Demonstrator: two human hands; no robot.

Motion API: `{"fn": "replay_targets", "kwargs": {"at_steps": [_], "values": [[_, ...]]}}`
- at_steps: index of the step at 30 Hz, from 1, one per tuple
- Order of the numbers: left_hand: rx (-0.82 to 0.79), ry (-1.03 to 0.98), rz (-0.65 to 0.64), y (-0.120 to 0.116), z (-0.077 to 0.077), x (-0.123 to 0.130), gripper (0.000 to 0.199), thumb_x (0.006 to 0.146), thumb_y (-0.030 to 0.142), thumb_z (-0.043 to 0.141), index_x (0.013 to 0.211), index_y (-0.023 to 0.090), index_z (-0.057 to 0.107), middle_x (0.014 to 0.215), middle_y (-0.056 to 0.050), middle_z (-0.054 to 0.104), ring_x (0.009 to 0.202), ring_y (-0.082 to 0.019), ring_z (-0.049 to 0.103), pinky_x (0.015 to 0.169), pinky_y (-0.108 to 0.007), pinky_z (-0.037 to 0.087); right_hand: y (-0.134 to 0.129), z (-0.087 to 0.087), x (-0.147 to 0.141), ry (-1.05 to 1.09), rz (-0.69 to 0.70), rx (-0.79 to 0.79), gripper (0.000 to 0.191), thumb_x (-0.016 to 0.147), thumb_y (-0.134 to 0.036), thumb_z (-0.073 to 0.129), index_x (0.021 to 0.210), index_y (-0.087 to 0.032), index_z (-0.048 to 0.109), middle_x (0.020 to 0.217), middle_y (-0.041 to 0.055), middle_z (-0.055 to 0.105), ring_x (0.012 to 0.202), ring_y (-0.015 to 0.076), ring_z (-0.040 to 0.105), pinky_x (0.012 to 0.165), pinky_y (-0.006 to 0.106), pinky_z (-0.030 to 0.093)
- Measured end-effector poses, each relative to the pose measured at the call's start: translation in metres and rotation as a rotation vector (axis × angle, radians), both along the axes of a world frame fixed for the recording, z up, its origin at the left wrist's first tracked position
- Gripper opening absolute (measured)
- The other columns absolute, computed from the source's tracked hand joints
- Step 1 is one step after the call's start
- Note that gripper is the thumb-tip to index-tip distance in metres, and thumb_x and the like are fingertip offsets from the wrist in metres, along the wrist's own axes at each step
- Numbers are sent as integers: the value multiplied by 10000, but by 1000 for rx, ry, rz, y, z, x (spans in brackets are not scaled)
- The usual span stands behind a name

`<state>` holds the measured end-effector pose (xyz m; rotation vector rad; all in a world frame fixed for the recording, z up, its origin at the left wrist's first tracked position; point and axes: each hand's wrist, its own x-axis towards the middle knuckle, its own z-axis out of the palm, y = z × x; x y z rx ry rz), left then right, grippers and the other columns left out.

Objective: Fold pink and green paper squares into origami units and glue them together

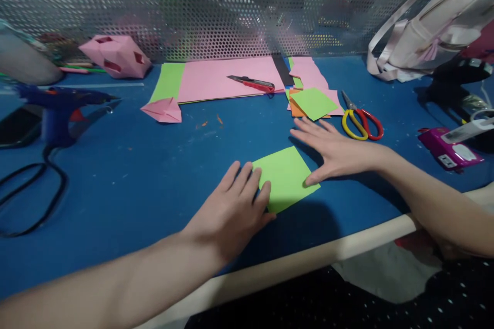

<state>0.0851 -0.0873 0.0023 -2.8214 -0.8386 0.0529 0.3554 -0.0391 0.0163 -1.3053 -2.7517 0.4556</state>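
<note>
A light green square of paper (287, 177) lies flat on the blue table near its front edge. Over the paper's left side rests my left hand (237, 203), palm down, with its fingers stretched out. My right hand (328, 149) is spread at the right side, its thumb on the paper's right corner and its other fingers reaching past it. Just beyond those fingertips sits a small pile of cut paper with a green piece (314, 103) on top.
Scissors (363, 121) lie right of the pile. A red cutter knife (252, 84) rests on pink sheets (227, 74). At left are a folded pink piece (164, 110), a pink paper shape (116, 56) and a blue glue gun (57, 113). A purple device (450, 149) and a bag (432, 25) are at right.
</note>
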Motion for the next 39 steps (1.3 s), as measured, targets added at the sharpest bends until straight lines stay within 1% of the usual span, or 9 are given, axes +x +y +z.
{"fn": "replay_targets", "kwargs": {"at_steps": [4,9,13,16,21,25,30,35,39], "values": [[24,-96,-268,-15,-12,-1,381,881,108,366,1193,41,574,1298,-224,536,1226,-333,486,1053,-493,341,-7,-7,-19,23,104,-31,1021,726,-671,565,1485,-192,80,1553,100,10,1418,312,-26,1130,515,-17],[41,-161,-239,-36,-21,-9,445,860,124,383,1281,38,495,1330,-222,506,1294,-335,407,1068,-492,336,5,-18,-14,4,-40,21,1033,722,-717,523,1485,-172,89,1549,115,-6,1417,322,-16,1130,521,-12],[34,-182,-247,-49,-12,-12,430,860,208,417,1249,60,525,1307,-223,529,1265,-353,440,1027,-513,384,14,-24,-17,-12,-225,155,832,840,-674,371,1455,-130,233,1529,156,152,1416,318,82,1116,552,70],[29,-199,-262,-50,-7,-12,392,866,219,428,1198,54,554,1258,-236,566,1206,-350,503,959,-482,442,14,-27,-21,-16,-244,253,670,913,-560,338,1411,-111,334,1500,169,253,1402,313,165,1108,549,123],[34,-223,-242,-27,-2,-5,361,877,79,328,1102,110,608,1074,-159,669,978,-257,616,799,-384,494,9,-19,-25,-6,-71,309,503,921,-464,409,1276,-125,519,1418,141,419,1319,282,352,1091,476,239],[-220,-68,-37,6,7,2,347,890,84,311,938,143,649,824,-103,656,705,-208,583,661,-343,475,6,-11,-26,32,-26,275,495,877,-467,499,1201,-101,578,1281,150,536,1169,286,468,970,441,395],[-203,-314,76,43,4,0,332,935,247,353,1189,133,533,1278,-142,527,1045,-256,523,888,-403,437,3,-6,-27,75,-20,239,341,871,-383,546,1089,-133,624,1107,123,589,1026,253,508,872,402,439],[-278,-333,72,58,-1,-1,299,931,256,381,1177,159,519,1178,-93,571,1043,-233,507,905,-376,435,0,-2,-30,90,-58,125,247,870,-322,559,1028,-142,620,993,99,578,934,218,537,802,337,443],[-294,-338,83,56,-1,2,281,921,250,401,1161,168,522,1131,-85,564,1020,-230,503,883,-367,443,-1,1,-30,119,-126,29,289,855,-307,574,1103,-159,577,1010,82,564,861,187,552,733,296,437]]}}
